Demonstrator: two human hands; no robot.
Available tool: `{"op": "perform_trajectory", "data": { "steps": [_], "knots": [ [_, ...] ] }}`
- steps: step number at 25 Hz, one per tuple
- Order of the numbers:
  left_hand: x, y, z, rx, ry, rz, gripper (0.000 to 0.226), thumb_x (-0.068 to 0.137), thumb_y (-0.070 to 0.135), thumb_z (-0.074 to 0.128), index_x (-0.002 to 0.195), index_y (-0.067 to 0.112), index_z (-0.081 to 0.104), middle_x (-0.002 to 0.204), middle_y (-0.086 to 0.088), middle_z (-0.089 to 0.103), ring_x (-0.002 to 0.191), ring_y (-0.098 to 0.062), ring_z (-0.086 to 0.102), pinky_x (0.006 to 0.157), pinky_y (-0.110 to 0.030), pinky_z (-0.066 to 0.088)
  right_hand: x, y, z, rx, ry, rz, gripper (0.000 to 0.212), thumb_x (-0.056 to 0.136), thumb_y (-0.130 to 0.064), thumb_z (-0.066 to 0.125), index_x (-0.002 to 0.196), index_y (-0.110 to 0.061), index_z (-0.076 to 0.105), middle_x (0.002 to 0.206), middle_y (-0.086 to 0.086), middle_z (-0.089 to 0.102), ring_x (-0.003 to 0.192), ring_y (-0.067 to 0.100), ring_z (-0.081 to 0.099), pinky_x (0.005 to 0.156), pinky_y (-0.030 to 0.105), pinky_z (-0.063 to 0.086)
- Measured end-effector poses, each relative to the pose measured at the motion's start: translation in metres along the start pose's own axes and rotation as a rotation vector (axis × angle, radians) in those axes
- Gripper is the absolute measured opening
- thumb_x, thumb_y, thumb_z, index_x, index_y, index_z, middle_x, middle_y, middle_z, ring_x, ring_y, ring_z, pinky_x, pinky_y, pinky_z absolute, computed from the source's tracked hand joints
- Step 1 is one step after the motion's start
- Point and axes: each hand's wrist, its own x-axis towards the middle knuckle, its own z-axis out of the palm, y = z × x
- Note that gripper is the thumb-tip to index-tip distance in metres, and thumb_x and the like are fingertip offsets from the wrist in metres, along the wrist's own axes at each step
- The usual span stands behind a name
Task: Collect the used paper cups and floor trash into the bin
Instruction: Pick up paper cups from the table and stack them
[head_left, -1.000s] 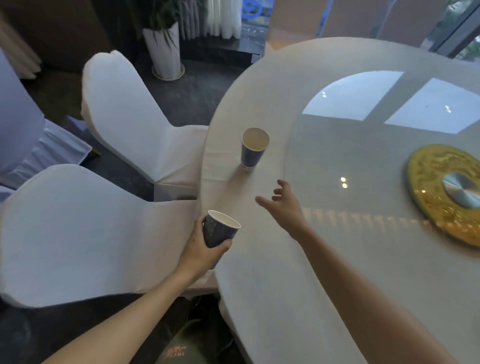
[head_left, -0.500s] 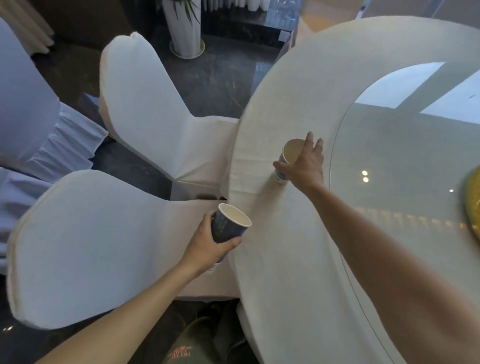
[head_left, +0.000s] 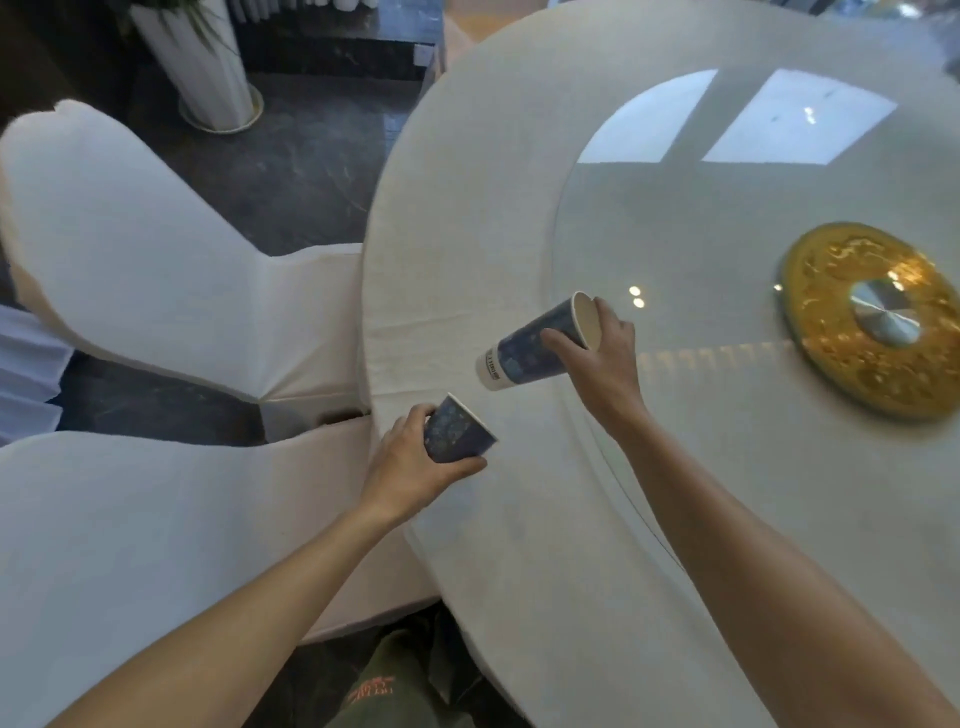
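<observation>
- Dark blue paper cup with a mottled print, white band at its base and cream inside (head_left: 535, 347)
- Second dark blue speckled paper cup (head_left: 457, 430)
- White cloth-covered round table (head_left: 467, 249)
- Gold embossed disc with a silver centre (head_left: 872, 317)
- White fabric chair covers (head_left: 130, 249)
- Dark marbled floor (head_left: 291, 171)

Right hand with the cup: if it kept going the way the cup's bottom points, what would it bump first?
Probably the other cup in the left hand; depth is unclear.

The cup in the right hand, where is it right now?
The tilted paper cup is held in the right hand above the table, just beyond the left hand's cup.
</observation>
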Motion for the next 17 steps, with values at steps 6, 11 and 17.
{"op": "perform_trajectory", "data": {
  "steps": [6, 11, 17],
  "knots": [
    [-0.011, 0.056, 0.065, 0.084, -0.203, 0.158, 0.083, 0.057, 0.064, 0.085, 0.126, 0.034, 0.050, 0.114, 0.005, 0.064, 0.100, -0.018, 0.067, 0.077, -0.036, 0.058, -0.082, 0.048, -0.105, 0.256, 0.086, 0.063, 0.066, 0.075, -0.058, 0.073, 0.130, -0.024, 0.064, 0.124, 0.007, 0.068, 0.115, 0.022, 0.069, 0.101, 0.052, 0.058],
    [-0.061, 0.094, 0.128, 0.113, -0.443, 0.318, 0.080, 0.055, 0.061, 0.087, 0.125, 0.040, 0.054, 0.109, 0.013, 0.069, 0.092, -0.006, 0.071, 0.070, -0.028, 0.059, -0.166, 0.116, -0.170, 0.242, 0.099, 0.179, 0.081, 0.077, -0.044, 0.081, 0.148, -0.016, 0.052, 0.139, 0.008, 0.060, 0.127, 0.025, 0.062, 0.108, 0.050, 0.052],
    [-0.175, 0.111, 0.235, 0.197, -0.692, 0.463, 0.076, 0.056, 0.061, 0.091, 0.121, 0.052, 0.053, 0.101, 0.025, 0.073, 0.086, 0.009, 0.071, 0.069, -0.018, 0.055, -0.312, 0.213, -0.217, 0.391, 0.200, 0.314, 0.046, 0.098, -0.044, 0.068, 0.133, -0.015, 0.062, 0.124, -0.001, 0.070, 0.111, 0.010, 0.069, 0.093, 0.031, 0.052]
  ]
}}
